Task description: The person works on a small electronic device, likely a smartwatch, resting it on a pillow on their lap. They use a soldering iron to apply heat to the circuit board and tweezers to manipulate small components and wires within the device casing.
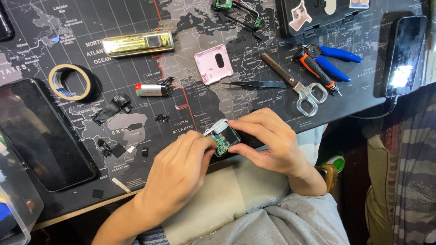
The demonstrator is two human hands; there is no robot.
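Note:
Both my hands hold a small opened device (223, 136) with a green circuit board and a white part on top, near the front edge of the desk. My left hand (179, 170) pinches its left side with the fingertips. My right hand (270, 140) grips it from the right and above. A pink square cover (213, 64) with a dark oval hole lies further back on the dark world-map desk mat (68, 27). A small silver cylindrical battery (151, 90) with a red end and wires lies to the left of the cover.
Black tweezers (259, 84), scissors (297, 86) and blue-handled pliers (329, 61) lie at right. A phone (404, 54) sits on a cable at far right, a dark tablet (41, 134) at left. A tape roll (72, 81), black tape scraps (111, 109) and a gold rectangular case (138, 43) lie behind.

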